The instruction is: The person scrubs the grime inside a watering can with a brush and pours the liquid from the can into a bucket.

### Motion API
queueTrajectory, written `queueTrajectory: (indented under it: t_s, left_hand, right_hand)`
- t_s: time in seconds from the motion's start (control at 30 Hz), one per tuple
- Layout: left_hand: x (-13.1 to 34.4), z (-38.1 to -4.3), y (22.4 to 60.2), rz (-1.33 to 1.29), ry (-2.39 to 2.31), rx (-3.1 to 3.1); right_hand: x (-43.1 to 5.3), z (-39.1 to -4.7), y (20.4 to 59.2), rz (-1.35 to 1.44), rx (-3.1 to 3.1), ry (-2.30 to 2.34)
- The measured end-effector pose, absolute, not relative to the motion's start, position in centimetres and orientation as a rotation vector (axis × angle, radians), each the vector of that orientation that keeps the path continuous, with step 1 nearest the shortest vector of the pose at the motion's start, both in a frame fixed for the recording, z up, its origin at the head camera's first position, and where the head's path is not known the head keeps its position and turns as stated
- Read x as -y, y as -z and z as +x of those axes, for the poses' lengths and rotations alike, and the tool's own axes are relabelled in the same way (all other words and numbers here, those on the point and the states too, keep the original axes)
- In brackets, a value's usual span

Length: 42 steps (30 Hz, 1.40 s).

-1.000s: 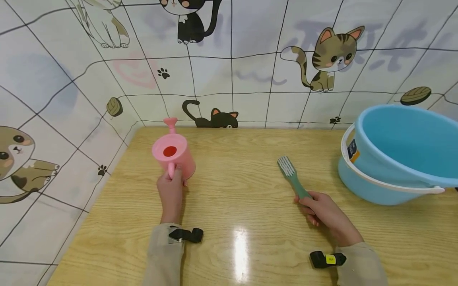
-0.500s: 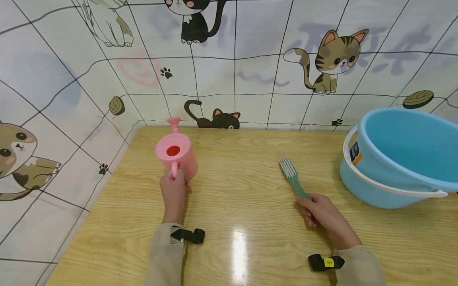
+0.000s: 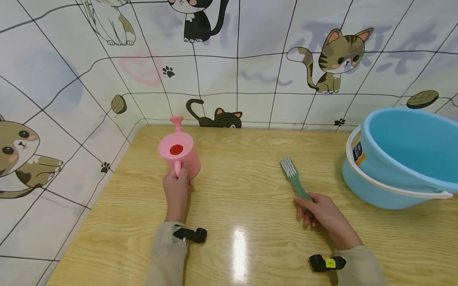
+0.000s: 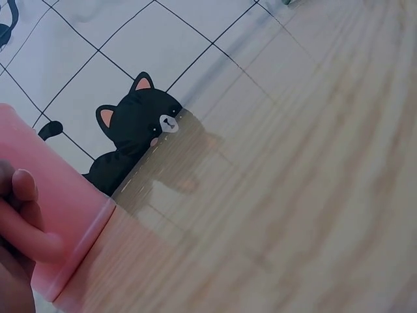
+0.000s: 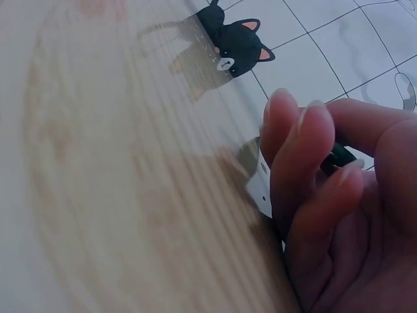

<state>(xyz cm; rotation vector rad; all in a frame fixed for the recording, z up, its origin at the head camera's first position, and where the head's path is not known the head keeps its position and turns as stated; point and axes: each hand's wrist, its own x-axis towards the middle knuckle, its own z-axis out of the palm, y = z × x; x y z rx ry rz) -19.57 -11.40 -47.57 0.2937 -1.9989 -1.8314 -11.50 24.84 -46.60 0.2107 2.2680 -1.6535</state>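
Observation:
On the left of the table stands a pink toy watering can (image 3: 180,157), its spout toward the back wall and a round red opening in its top. My left hand (image 3: 176,190) grips the can's handle from the near side. The left wrist view shows the can's base (image 4: 81,251) against the table and fingers curled round the handle. Right of centre, my right hand (image 3: 323,212) holds a green brush (image 3: 295,180) by the handle end, pale bristles facing up, head pointing away. In the right wrist view the curled fingers (image 5: 306,150) hide most of the brush.
Two light blue buckets (image 3: 372,190), nested with the upper one tilted, stand at the right with a white carrying handle (image 3: 393,190) hanging down. A wall covering with printed cats (image 3: 261,75) rises behind and left of the wooden table (image 3: 243,198).
The whole head view has shifted slightly, so things sit a little further right. The right hand's fingers have shifted a little under the brush handle. Both hands keep their hold.

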Motion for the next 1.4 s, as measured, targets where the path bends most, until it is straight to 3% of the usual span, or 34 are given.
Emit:
queueTrajectory:
  t_s: [1.4]
  left_hand:
    - [9.9, -19.6, 48.0, 0.191, 1.783, 2.104]
  right_hand:
    - [-24.6, -11.6, 47.0, 0.276, -2.338, 1.613]
